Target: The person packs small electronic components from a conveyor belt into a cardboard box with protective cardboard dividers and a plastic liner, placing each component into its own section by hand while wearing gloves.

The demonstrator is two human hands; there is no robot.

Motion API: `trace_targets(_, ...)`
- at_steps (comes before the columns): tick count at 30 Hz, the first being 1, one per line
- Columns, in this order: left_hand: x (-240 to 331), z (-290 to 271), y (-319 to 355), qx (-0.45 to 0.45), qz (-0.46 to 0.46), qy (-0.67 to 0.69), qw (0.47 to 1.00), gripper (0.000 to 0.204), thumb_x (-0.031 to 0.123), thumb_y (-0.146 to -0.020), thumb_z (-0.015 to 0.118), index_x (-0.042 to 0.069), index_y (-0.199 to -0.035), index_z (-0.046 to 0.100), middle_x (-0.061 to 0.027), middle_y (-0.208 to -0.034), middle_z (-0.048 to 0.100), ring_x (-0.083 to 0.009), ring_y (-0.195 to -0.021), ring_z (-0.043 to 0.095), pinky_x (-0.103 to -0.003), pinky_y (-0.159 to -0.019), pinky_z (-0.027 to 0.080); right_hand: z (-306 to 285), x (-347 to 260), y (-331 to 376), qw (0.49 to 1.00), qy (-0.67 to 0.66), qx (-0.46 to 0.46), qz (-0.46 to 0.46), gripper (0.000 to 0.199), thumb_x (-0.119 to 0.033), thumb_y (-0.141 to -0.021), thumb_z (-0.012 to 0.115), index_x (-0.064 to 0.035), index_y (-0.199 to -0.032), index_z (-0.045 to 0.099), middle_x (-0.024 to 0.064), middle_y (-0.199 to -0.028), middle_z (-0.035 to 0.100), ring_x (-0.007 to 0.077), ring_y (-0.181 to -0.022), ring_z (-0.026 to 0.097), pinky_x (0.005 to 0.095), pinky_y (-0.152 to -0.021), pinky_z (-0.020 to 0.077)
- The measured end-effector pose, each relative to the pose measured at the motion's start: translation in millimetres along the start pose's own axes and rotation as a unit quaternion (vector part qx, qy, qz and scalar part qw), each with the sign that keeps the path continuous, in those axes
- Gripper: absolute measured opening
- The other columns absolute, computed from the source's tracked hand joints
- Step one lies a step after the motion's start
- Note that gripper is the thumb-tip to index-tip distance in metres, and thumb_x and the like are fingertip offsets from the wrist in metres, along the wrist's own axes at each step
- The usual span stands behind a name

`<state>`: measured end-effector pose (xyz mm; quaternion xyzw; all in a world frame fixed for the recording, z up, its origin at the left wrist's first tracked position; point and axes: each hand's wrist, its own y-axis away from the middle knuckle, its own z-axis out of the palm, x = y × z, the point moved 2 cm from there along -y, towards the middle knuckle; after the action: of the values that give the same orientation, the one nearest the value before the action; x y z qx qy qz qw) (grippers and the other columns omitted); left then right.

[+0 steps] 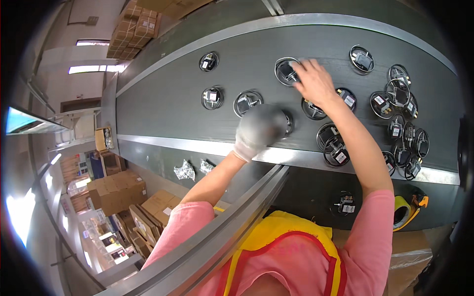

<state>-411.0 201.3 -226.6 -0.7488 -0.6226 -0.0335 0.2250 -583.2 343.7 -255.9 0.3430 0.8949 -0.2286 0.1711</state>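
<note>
Our bare right hand (pixel 316 83) extends over the belt (pixel 163 93), fingertips at the right edge of a round coiled-cable unit (pixel 286 72); whether they pinch it, we cannot tell. Our gloved left hand (pixel 259 130), blurred, grip unclear, lies farther from that unit, nearer us.

Head view, one: wide fisheye, head-worn, looking steeply down at close range over the wearer's vest (pixel 301 225) to the belt (pixel 163 106) beyond; straight edges bowed toward the rim.
</note>
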Motion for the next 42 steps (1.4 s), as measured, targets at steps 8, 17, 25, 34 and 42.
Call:
trace_targets(8,-75.1,4.5,-8.1,-0.036,-0.352,-0.053,0.934,0.081,0.022,-0.058,0.079,0.008,-0.127,0.038,-0.0201,-0.124,0.039,-0.0371,-0.113,0.042,-0.04,-0.093,0.04,21.6,3.6,-35.1,1.0,-0.006,0.026,-0.012,0.04,-0.034,-0.079,0.058,-0.0046,-0.107,0.053,0.0241,-0.106,0.055,0.0378,-0.091,0.057,0.0446,-0.072,0.0488)
trace_targets(17,-41.0,11.8,-4.5,0.172,-0.209,-0.041,0.962,0.07,0.021,-0.056,0.08,0.0,-0.113,0.046,-0.0224,-0.115,0.04,-0.0383,-0.095,0.049,-0.043,-0.077,0.046,-7.3,51.4,-31.8,0.959,0.146,0.05,0.237,0.019,-0.021,-0.083,0.05,-0.0051,-0.093,0.053,0.0191,-0.086,0.061,0.0379,-0.074,0.06,0.0458,-0.063,0.0484)
trace_targets(25,-43.5,-10.5,38.3,-0.002,0.049,0.029,0.998,0.035,0.019,-0.065,0.068,0.005,-0.095,0.054,-0.0183,-0.101,0.052,-0.0341,-0.088,0.053,-0.041,-0.068,0.048,12.7,-36.3,8.5,0.98,-0.176,-0.02,-0.092,0.01,-0.013,-0.078,0.057,-0.0066,-0.086,0.059,0.01,-0.078,0.057,0.0294,-0.07,0.058,0.0383,-0.061,0.048)
trace_targets(34,-148.4,-49.3,51.3,-0.073,-0.246,-0.265,0.929,0.023,0.02,-0.075,0.062,0.013,-0.096,0.059,-0.011,-0.112,0.052,-0.0322,-0.096,0.052,-0.043,-0.077,0.047,18.9,-90.1,54.5,0.951,-0.143,-0.07,-0.265,0.004,-0.008,-0.067,0.057,-0.007,-0.071,0.056,0.0055,-0.069,0.051,0.0224,-0.067,0.054,0.0353,-0.055,0.045)
trace_targets(42,-228.4,-43.8,-24.3,0.229,-0.569,0.333,0.717,0.009,0.011,-0.085,0.052,0.009,-0.091,0.046,-0.0062,-0.077,0.053,-0.0175,-0.053,0.055,-0.029,-0.042,0.045,53.3,-75.5,56.0,0.994,0.049,-0.076,-0.068,0.026,-0.033,-0.073,0.062,-0.0076,-0.073,0.064,0.0094,-0.075,0.057,0.0249,-0.066,0.058,0.0365,-0.064,0.0437)
